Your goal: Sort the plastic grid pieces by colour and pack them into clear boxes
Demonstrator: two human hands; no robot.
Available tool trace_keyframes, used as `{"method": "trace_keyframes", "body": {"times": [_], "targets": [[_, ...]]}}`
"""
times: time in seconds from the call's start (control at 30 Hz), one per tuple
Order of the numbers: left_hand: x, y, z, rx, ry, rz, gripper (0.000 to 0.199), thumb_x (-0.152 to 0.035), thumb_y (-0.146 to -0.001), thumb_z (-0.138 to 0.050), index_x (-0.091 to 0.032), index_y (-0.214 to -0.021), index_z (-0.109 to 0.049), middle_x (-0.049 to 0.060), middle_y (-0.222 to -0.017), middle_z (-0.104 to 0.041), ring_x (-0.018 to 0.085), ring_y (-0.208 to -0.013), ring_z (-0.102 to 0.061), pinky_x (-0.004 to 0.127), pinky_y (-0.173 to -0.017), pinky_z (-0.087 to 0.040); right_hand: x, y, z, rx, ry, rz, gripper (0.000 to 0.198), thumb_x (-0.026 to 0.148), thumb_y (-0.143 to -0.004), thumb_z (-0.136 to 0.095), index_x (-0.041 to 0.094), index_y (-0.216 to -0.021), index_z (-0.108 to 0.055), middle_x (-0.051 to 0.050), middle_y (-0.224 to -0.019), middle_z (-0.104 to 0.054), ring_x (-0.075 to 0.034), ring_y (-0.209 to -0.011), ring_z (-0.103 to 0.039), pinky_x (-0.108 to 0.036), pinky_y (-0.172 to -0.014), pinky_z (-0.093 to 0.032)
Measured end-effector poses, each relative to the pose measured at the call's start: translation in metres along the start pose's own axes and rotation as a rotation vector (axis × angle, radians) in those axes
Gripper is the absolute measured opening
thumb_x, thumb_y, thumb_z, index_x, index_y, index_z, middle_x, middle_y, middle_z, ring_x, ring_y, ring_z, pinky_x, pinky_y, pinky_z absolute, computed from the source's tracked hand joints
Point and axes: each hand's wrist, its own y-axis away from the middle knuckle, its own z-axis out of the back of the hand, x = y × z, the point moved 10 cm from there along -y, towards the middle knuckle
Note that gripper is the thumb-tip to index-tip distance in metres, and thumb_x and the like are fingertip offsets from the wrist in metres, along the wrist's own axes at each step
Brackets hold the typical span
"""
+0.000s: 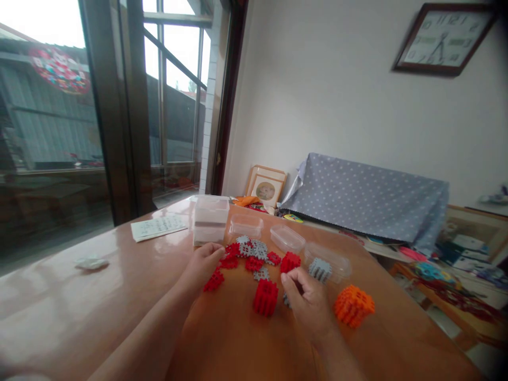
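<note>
My left hand (207, 260) is closed in a pinch at the left side of a loose pile of red interlocking plastic pieces (229, 261) and grey ones (254, 248). What its fingertips hold, if anything, is hidden. My right hand (307, 297) is also closed, thumb against fingers, just in front of a small red stack (290, 261); I cannot tell whether it grips anything. Part of a grey piece (286, 300) shows beside its thumb. Between the hands stands a larger red stack (265, 298). Another red piece (214, 280) lies below my left wrist.
An orange stack (354, 306) and a grey stack (319, 270) stand to the right. Behind the pieces are clear plastic containers (287, 238) and a lidded white box (211, 219). A paper with writing (159, 227) and a small packet (91, 262) lie left on the glossy table (234, 344).
</note>
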Motion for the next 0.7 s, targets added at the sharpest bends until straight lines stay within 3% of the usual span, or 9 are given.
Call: {"method": "trace_keyframes", "body": {"times": [0.13, 0.23, 0.33, 0.57, 0.63, 0.7], "targets": [[-0.009, 0.005, 0.0, 0.051, -0.398, -0.114, 0.019, -0.035, -0.066, -0.076, -0.023, -0.071, -0.064, 0.002, -0.067, -0.061, 0.021, -0.069, -0.055, 0.028, -0.063, -0.033, -0.003, 0.0, 0.004, -0.024, -0.016, -0.009, 0.036, 0.047, -0.097, -0.054, 0.023, -0.071, -0.051, 0.005, -0.064, -0.045, -0.014, -0.061, -0.044, -0.025, -0.057, -0.034], [-0.012, 0.013, -0.007, 0.093, -0.807, -0.176, 0.02, -0.03, -0.061, -0.076, -0.023, -0.077, -0.066, 0.008, -0.086, -0.065, 0.027, -0.081, -0.058, 0.032, -0.07, -0.033, -0.007, 0.0, 0.007, -0.033, -0.007, -0.02, 0.035, 0.047, -0.097, -0.054, 0.022, -0.072, -0.053, 0.005, -0.065, -0.044, -0.014, -0.062, -0.043, -0.025, -0.058, -0.034], [-0.009, 0.019, -0.014, 0.15, -1.033, -0.18, 0.02, -0.026, -0.065, -0.07, -0.021, -0.083, -0.065, 0.013, -0.095, -0.065, 0.03, -0.085, -0.058, 0.034, -0.07, -0.033, -0.008, 0.0, 0.007, -0.03, 0.006, -0.024, 0.035, 0.046, -0.098, -0.053, 0.022, -0.073, -0.053, 0.005, -0.065, -0.044, -0.013, -0.062, -0.043, -0.025, -0.059, -0.034], [-0.013, 0.016, -0.014, 0.134, -0.981, -0.219, 0.013, -0.018, -0.066, -0.065, -0.021, -0.079, -0.063, 0.01, -0.088, -0.063, 0.025, -0.077, -0.057, 0.033, -0.068, -0.031, -0.001, -0.001, 0.003, -0.011, 0.013, -0.004, 0.034, 0.045, -0.099, -0.053, 0.022, -0.073, -0.054, 0.005, -0.066, -0.048, -0.014, -0.063, -0.047, -0.025, -0.06, -0.036], [-0.022, 0.016, -0.014, 0.099, -0.829, -0.228, 0.012, -0.022, -0.068, -0.068, -0.021, -0.079, -0.063, 0.008, -0.088, -0.064, 0.025, -0.08, -0.057, 0.033, -0.07, -0.034, 0.001, -0.001, 0.003, -0.013, 0.019, -0.001, 0.035, 0.045, -0.098, -0.053, 0.022, -0.072, -0.054, 0.004, -0.065, -0.049, -0.014, -0.063, -0.048, -0.025, -0.06, -0.037], [-0.029, 0.018, -0.017, 0.091, -0.523, -0.188, 0.016, -0.029, -0.073, -0.07, -0.02, -0.084, -0.064, 0.007, -0.089, -0.066, 0.024, -0.083, -0.059, 0.032, -0.073, -0.039, 0.002, -0.001, 0.002, -0.012, 0.02, -0.004, 0.035, 0.045, -0.098, -0.052, 0.023, -0.072, -0.054, 0.004, -0.064, -0.05, -0.014, -0.062, -0.049, -0.025, -0.06, -0.037]]}}
